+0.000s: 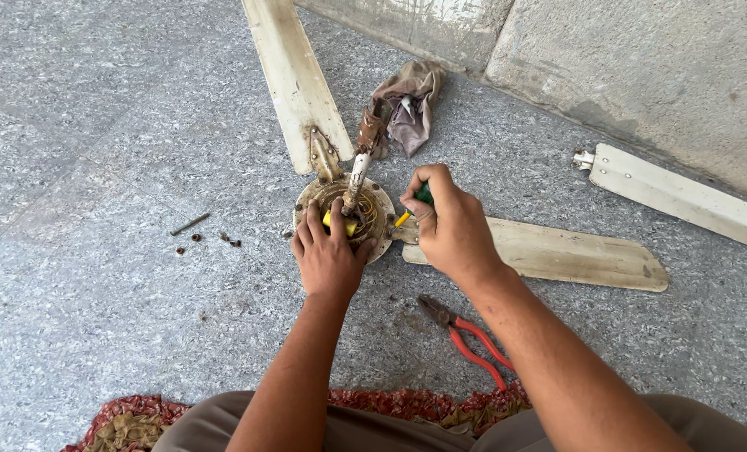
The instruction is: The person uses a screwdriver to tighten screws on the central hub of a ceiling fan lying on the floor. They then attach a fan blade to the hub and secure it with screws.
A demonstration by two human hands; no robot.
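The left hand [327,255] lies flat, fingers spread, on the ceiling fan motor [344,209]. The right hand [449,222] is clenched around a green-handled screwdriver [414,207], near red-handled pliers [466,335].

Both bare arms reach forward; the left hand [330,251] lies flat, fingers spread, the right hand [447,222] is fisted.

Left hand [327,255] on fan motor [346,209], screwdriver [414,206] in right hand's [449,226] grip.

fan blades [294,79]: 3; pliers [466,339]: 1; rag [411,105]: 1; screwdriver [414,207]: 1; hands [327,255]: 2
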